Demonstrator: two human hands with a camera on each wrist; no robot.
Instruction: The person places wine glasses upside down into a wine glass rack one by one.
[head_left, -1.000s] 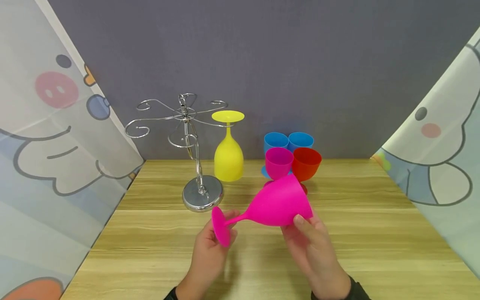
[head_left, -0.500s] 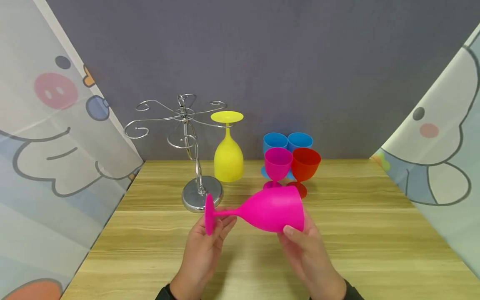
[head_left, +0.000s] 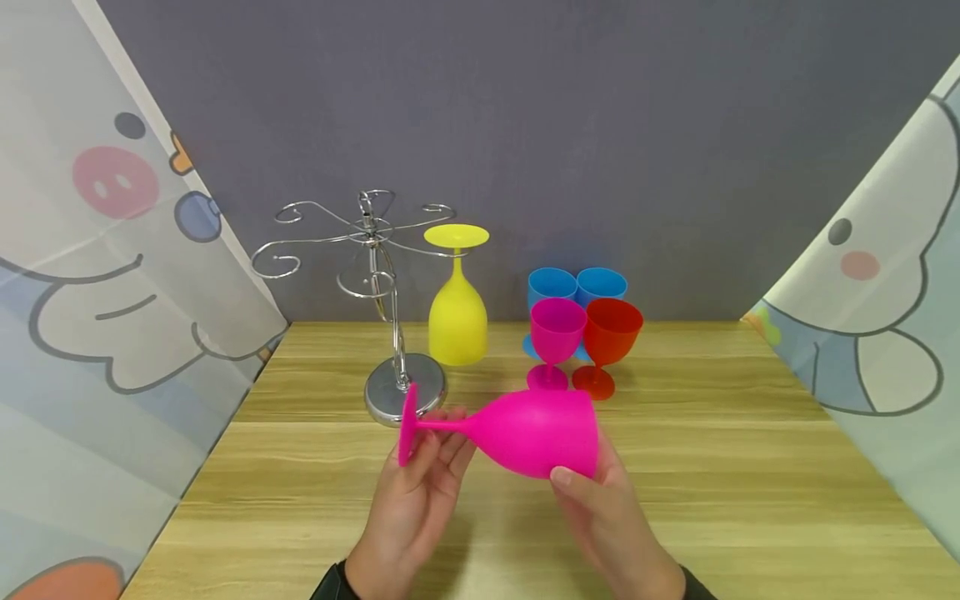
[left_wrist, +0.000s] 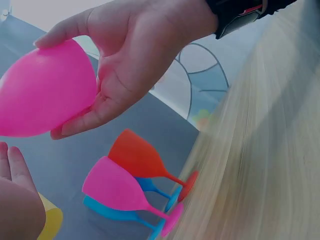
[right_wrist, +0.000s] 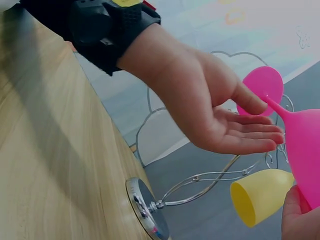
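Note:
In the head view, a bright pink wine glass [head_left: 536, 433] lies sideways in the air above the table, its foot toward the left. My right hand [head_left: 615, 508] grips the bowl near the rim, thumb on the near side and fingers behind it. By the stem and foot is my left hand [head_left: 416, 500], its fingers extended and its thumb tip close to the stem, as the right wrist view shows. Behind stands a chrome stemware rack [head_left: 397, 325] with curled arms. From one arm a yellow wine glass [head_left: 457, 325] hangs upside down by its foot.
Upright at the back right are another pink wine glass [head_left: 558, 329], a red one [head_left: 612, 331] and two blue ones, partly hidden, including the left blue wine glass [head_left: 552, 283]. A grey wall [head_left: 675, 167] rises behind the wooden table [head_left: 750, 458], with cartoon-printed panels either side.
The held pink wine glass has moved down and left, turning from a tilt to nearly level. My right hand moved with it, and my left fingers have straightened beside the stem.

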